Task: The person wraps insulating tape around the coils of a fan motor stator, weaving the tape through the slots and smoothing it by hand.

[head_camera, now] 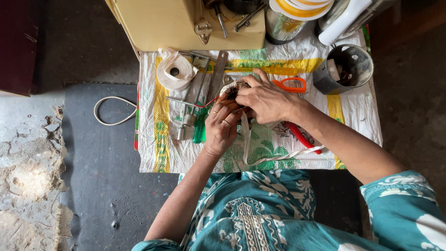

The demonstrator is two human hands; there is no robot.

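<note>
Going from the left edge of the printed woven sack (153, 153) covering the bench, a roll of white tape (175, 70) is lying near the far left corner, with metal tools (197, 100) and a green-handled screwdriver (200, 131) lying beside it, seemingly within reach. At the middle, the left hand (221, 125) is cradling a small wound coil (234, 87) from below, steadying it, while the right hand (265, 98) is pinching it from above, white tape strip (245, 139) trailing toward the near edge. Orange-handled scissors (291, 85) and a grey metal cup (344, 69) are sitting toward the right edge.
</note>
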